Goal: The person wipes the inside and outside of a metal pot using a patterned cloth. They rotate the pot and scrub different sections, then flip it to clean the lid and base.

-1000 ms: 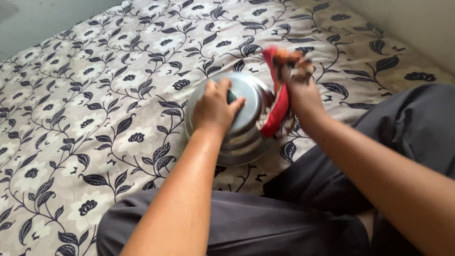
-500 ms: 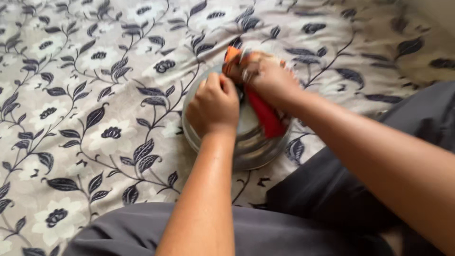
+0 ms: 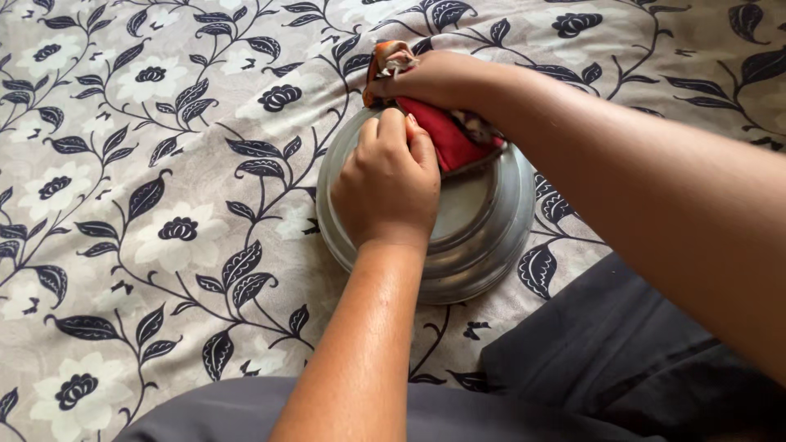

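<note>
Item: steel lid (image 3: 479,233), domed, lying on a flower-printed bedsheet (image 3: 147,164) just in front of the person's grey-trousered lap (image 3: 622,360). The left hand (image 3: 389,188) rests on top of the lid near its centre with fingers curled shut, apparently around the knob, which is hidden; the right hand (image 3: 438,78) sits at the lid's far edge, fingers closed on a bunched red and orange cloth (image 3: 446,135) pressed against the metal. Step in hand, by judgement: wiping the lid's top; the next pass would call for a steady hold at the centre while the cloth sweeps the unwiped near side.
</note>
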